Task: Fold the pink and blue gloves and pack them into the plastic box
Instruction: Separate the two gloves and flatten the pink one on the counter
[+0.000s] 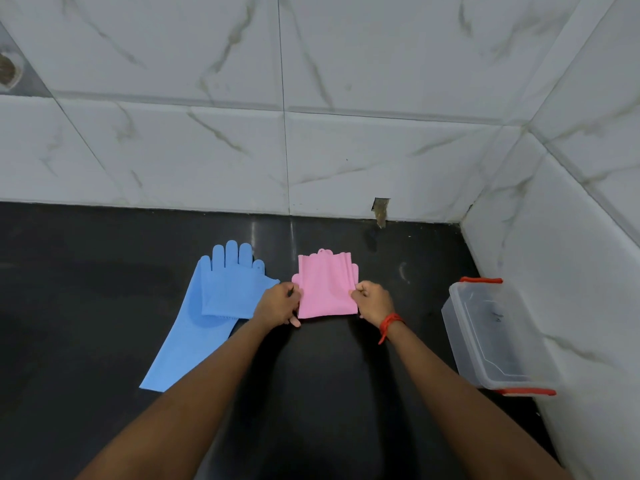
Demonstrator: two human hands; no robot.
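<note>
Pink gloves, folded stack, mid dark worktop; left hand and right hand each closed in grip on side edge. Blue gloves left, one unfolded. Plastic box right, open. Risk: springy fold reopens if released; stack may slip apart during carry.

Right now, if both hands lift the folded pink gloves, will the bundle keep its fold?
Probably not unaided: the pink gloves look thin and floppy, folded flat on the counter. The left hand and right hand pinch opposite edges, so the middle would likely sag.
</note>
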